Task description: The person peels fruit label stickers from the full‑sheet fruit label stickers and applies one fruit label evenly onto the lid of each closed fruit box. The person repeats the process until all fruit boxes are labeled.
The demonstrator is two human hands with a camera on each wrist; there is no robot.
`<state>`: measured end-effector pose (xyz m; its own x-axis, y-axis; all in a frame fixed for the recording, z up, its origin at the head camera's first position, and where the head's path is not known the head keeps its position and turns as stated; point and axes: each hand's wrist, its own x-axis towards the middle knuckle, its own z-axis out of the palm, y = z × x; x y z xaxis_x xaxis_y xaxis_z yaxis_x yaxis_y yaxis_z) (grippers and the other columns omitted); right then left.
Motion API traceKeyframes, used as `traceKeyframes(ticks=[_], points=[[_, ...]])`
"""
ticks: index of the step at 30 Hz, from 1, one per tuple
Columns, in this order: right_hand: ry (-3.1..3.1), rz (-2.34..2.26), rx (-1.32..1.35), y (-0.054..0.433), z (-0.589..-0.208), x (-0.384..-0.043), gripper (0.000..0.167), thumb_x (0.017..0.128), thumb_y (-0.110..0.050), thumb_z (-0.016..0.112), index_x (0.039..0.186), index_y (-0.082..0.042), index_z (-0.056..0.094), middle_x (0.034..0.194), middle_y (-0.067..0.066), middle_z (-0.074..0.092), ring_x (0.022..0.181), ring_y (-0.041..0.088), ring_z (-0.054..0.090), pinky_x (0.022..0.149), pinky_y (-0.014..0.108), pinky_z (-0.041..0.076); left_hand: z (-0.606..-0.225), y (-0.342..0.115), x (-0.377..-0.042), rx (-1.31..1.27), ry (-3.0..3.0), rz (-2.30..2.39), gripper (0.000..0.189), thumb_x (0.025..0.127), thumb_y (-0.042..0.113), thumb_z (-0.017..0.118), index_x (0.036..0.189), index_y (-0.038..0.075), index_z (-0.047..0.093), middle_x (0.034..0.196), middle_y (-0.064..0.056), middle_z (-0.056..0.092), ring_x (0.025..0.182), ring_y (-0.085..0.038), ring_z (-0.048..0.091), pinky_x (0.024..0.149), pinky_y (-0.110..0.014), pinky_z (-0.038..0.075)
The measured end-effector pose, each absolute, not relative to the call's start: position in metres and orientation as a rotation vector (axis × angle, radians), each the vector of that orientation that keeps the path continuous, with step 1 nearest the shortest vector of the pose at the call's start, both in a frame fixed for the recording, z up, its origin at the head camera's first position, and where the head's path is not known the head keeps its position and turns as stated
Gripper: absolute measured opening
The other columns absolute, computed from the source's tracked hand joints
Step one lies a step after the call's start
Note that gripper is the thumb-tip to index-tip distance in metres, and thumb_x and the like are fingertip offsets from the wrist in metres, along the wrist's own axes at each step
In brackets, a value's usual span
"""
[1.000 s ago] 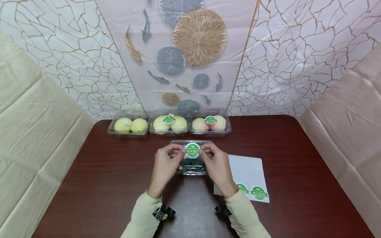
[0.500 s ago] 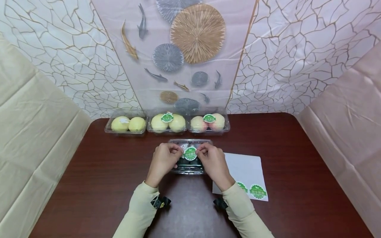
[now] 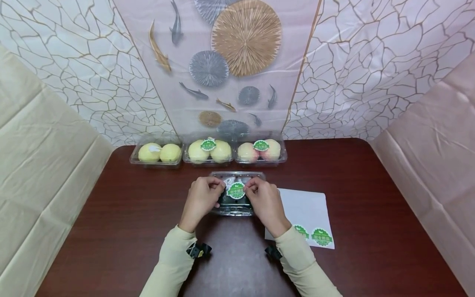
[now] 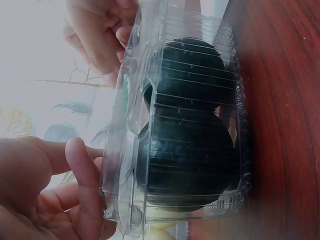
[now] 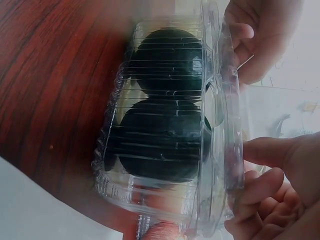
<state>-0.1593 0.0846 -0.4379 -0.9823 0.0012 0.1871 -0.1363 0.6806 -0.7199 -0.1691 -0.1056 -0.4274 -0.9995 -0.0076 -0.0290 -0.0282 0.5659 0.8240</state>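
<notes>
A round green-and-white sticker point(image 3: 236, 190) lies close over the lid of a clear plastic clamshell box point(image 3: 231, 211), tilted slightly. Inside the box are two dark, round, smooth-skinned fruits point(image 4: 187, 155), also plain in the right wrist view. At the sticker's left edge my left hand point(image 3: 202, 198) pinches with thumb and forefinger, its fingertips right at the rim. My right hand point(image 3: 268, 204) pinches the right edge the same way. Both wrist views show the hands' lower fingers curled beside the lid; the sticker is seen nearly edge-on from there.
Behind stand three clear boxes: one with yellow fruit point(image 3: 170, 153), one with pale yellow-green fruit point(image 3: 221, 151) and one with pinkish fruit point(image 3: 272, 150). A white backing sheet point(image 3: 304, 208) with two more green stickers point(image 3: 321, 236) lies at the right, partly under my right forearm.
Both hands have lowered the sticker toward the lid and shifted it slightly left. The left fingertips have drawn out to its edge. The head view has tilted a little.
</notes>
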Motion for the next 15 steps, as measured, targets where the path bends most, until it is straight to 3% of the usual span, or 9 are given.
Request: traceKeyframes(ticks=[12,15], points=[[-2.739,1.115,0.113,0.0831,-0.4379,-0.1586,0.007,0.094,-0.015,0.079,0.088,-0.013,0.077,0.073,-0.004,0.07,0.067,0.012,0.065,0.063,0.035,0.052,-0.4311,-0.0999,-0.1675,-0.001,2.837,1.361,0.007,0.095,0.013,0.074,0.093,0.011,0.08,0.077,0.001,0.072,0.048,-0.01,0.062,0.053,-0.029,0.055],[-2.757,1.093,0.113,0.0822,-0.4376,-0.1583,0.008,0.095,-0.015,0.079,0.088,-0.012,0.076,0.072,-0.004,0.069,0.065,0.01,0.064,0.062,0.035,0.053,-0.4319,-0.0974,-0.1672,0.015,2.903,1.291,0.004,0.093,0.015,0.078,0.09,0.012,0.079,0.074,0.003,0.071,0.054,-0.009,0.062,0.06,-0.031,0.055]])
